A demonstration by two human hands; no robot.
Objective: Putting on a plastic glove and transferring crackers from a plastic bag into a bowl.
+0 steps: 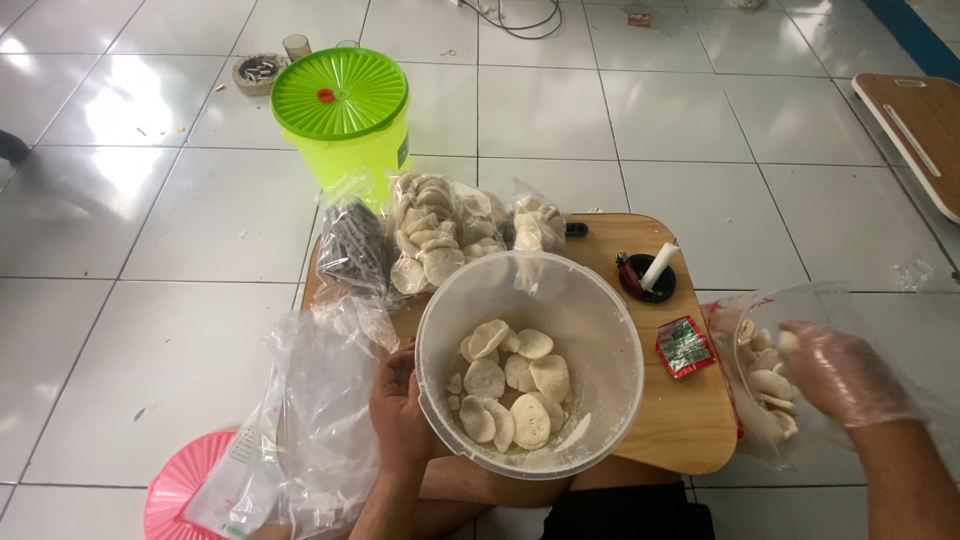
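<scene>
The left hand [400, 410] is closed on the near-left rim of the clear bucket [600, 330] of crackers [508, 392] on the worktop [680, 420]. The gloved right hand [835, 372] is seen inside a plastic bag [880, 300], fingers curled around crackers there. Filled bags [440, 235] and a green-lidded container [345, 110] stand beyond.

tub [600, 330] on table [690, 420] | bags [440, 235] behind | bucket [345, 125] beyond

Wooden tray table [690, 425] under bucket [600, 330], bags [440, 235]
</scene>
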